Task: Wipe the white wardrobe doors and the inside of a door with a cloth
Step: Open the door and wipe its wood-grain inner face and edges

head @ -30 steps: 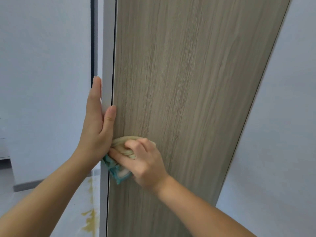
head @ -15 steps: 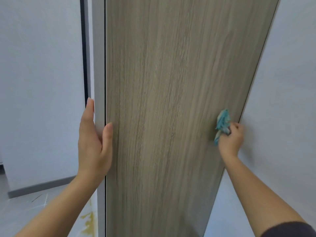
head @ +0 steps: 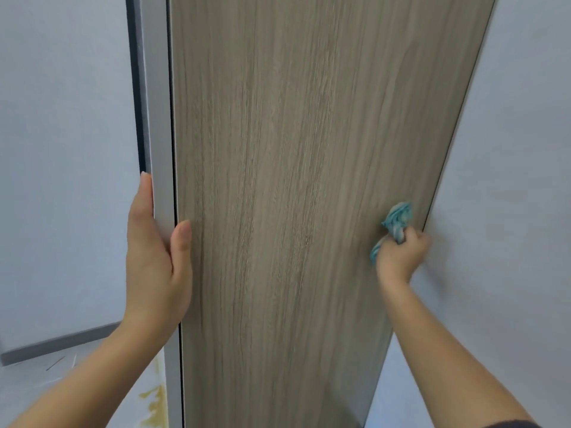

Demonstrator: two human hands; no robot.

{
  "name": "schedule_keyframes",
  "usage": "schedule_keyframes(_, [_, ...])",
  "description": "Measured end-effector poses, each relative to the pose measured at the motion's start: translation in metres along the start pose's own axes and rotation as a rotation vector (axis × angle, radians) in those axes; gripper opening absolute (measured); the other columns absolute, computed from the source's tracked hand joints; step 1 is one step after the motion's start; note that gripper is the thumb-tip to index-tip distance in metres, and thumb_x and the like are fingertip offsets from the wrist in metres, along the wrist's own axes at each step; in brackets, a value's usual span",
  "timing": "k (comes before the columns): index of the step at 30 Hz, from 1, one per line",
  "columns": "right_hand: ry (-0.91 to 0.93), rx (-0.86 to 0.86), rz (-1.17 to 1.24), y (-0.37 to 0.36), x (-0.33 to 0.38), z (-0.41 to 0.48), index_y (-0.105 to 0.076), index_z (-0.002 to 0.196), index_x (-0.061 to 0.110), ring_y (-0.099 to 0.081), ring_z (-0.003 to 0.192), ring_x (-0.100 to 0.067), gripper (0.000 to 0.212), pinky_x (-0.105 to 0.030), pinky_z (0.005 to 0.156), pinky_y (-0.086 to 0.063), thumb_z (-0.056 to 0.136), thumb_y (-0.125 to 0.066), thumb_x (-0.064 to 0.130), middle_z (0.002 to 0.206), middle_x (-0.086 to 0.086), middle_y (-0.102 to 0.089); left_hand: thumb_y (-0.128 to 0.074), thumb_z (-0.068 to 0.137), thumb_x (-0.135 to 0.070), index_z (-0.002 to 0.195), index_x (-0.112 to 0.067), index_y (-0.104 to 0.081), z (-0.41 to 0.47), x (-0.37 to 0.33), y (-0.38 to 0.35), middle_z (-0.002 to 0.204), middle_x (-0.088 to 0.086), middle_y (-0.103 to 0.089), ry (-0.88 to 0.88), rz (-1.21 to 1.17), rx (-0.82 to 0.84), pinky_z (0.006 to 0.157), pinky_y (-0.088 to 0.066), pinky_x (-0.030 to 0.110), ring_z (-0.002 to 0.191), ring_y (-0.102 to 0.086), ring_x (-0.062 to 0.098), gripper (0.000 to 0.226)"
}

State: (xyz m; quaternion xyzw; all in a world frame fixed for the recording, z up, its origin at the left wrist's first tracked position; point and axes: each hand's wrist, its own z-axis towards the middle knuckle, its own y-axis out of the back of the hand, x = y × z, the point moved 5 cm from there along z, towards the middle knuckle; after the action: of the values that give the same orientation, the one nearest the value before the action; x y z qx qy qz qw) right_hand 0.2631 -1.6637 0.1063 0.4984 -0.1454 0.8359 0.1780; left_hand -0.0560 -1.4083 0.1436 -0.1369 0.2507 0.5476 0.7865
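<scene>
Pale grey wall [head: 61, 149] fills the left side, with a dark skirting strip [head: 61, 341] and a patch of floor [head: 46, 384] beneath it. Next comes the open door [head: 293, 180], seen from its wood-grain inner side, with its white edge [head: 160, 118] turned toward the wall. The left hand [head: 154, 261] clasps that edge at about mid-height. Its fingers lie straight along the far side and the thumb rests on the wood grain, so the edge is pinched between them.

Across the broad wood-grain panel, close to its right border, sits the cloth [head: 397, 219], a small blue-green wad pressed against the door. The right hand [head: 400, 257] is closed around it in a fist, with crumpled folds sticking out above the knuckles and a little below. Beyond the door's right border is a plain white surface [head: 509, 180].

The door looks stiff and flat, and it probably swings freely from its right side, so it will give way under rubbing unless it is steadied. The free edge, where the left hand is, seems the best place to hold it. The cloth is soft and light, and it should slide easily on the smooth panel. Holding it bunched in the palm gives firm pressure, but only a small patch is wiped at each pass.
</scene>
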Motion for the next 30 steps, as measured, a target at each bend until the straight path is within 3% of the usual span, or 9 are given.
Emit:
schedule_keyframes(3, [0.225,0.041,0.090,-0.002,0.027,-0.078,-0.062,0.099,-0.014,-0.044,0.085,-0.013,0.020,-0.002,0.076,-0.032,0.081,-0.054,-0.016,0.100,-0.014,-0.046,-0.037,0.099,-0.028,0.154,-0.014,-0.015,0.001,-0.002,0.000,0.157,-0.002,-0.029,-0.016,-0.029,0.008,0.115,-0.030,0.050,0.144,-0.029,0.016,0.061])
schedule_keyframes(7, [0.372,0.211,0.227,-0.007,0.061,-0.162,-0.063,0.111,-0.002,-0.045,0.092,0.008,0.031,-0.012,0.081,-0.040,0.083,-0.057,-0.012,0.102,0.001,-0.042,-0.036,0.100,-0.021,0.152,-0.010,-0.017,0.001,-0.004,0.000,0.155,-0.002,-0.030,-0.052,-0.058,0.023,0.116,-0.029,0.041,0.141,-0.031,0.011,0.057])
schedule_keyframes(9, [0.539,0.258,0.250,-0.008,0.074,-0.197,-0.064,0.119,-0.002,-0.047,0.098,0.005,0.037,-0.014,0.085,-0.042,0.083,-0.061,-0.010,0.102,-0.001,-0.043,-0.035,0.100,-0.018,0.152,-0.007,-0.016,0.001,-0.003,0.001,0.155,0.000,-0.029,-0.073,-0.055,0.032,0.116,-0.028,0.044,0.142,-0.030,0.014,0.056])
schedule_keyframes(11, [0.618,0.366,0.227,-0.011,0.079,-0.223,-0.061,0.128,0.018,-0.051,0.100,-0.012,0.052,-0.024,0.085,-0.045,0.081,-0.062,-0.004,0.108,-0.005,-0.045,-0.034,0.100,-0.018,0.152,-0.005,-0.015,0.001,-0.001,0.001,0.156,0.003,-0.027,-0.094,-0.048,0.042,0.117,-0.027,0.047,0.144,-0.028,0.017,0.057])
schedule_keyframes(14, [0.666,0.547,0.124,-0.019,0.084,-0.256,-0.049,0.122,0.049,-0.048,0.104,-0.016,0.059,-0.029,0.084,-0.047,0.077,-0.058,0.012,0.117,0.002,-0.046,-0.032,0.100,-0.018,0.153,-0.004,-0.013,0.001,0.002,0.001,0.158,0.007,-0.023,-0.094,-0.036,0.055,0.118,-0.023,0.049,0.146,-0.024,0.018,0.058])
schedule_keyframes(17, [0.938,0.528,0.129,-0.018,0.094,-0.292,-0.056,0.131,0.039,-0.050,0.097,-0.020,0.043,-0.032,0.077,-0.050,0.093,-0.060,0.019,0.111,0.001,-0.047,-0.032,0.100,-0.020,0.154,-0.007,-0.010,0.001,0.003,0.002,0.160,0.003,-0.021,-0.076,-0.024,0.065,0.120,-0.020,0.048,0.148,-0.020,0.015,0.060])
schedule_keyframes(20, [1.139,0.418,0.133,-0.015,0.097,-0.300,-0.060,0.128,0.030,-0.048,0.089,-0.019,0.031,-0.025,0.073,-0.047,0.097,-0.058,0.025,0.106,0.002,-0.047,-0.031,0.101,-0.020,0.156,-0.013,-0.008,-0.006,0.002,0.003,0.158,-0.018,-0.021,-0.051,-0.005,0.072,0.121,-0.015,0.025,0.144,-0.019,-0.003,0.060])
schedule_keyframes(26, [1.228,0.367,0.112,-0.009,0.070,-0.258,-0.060,0.128,0.028,-0.053,0.088,-0.021,0.037,-0.034,0.069,-0.052,0.093,-0.067,0.020,0.105,0.003,-0.052,-0.033,0.101,-0.028,0.156,-0.012,-0.010,-0.031,0.015,-0.001,0.163,0.000,-0.015,0.045,-0.017,0.023,0.122,-0.014,0.035,0.149,-0.014,0.008,0.062])
schedule_keyframes(30, [0.993,0.403,0.051,0.000,0.027,-0.180,-0.051,0.134,0.021,-0.056,0.096,-0.028,0.052,-0.035,0.082,-0.051,0.085,-0.067,0.020,0.113,-0.003,-0.048,-0.035,0.096,-0.044,0.155,-0.019,-0.015,-0.035,0.025,-0.002,0.160,-0.006,-0.024,0.130,-0.040,0.016,0.118,-0.027,0.035,0.131,-0.037,-0.010,0.067])
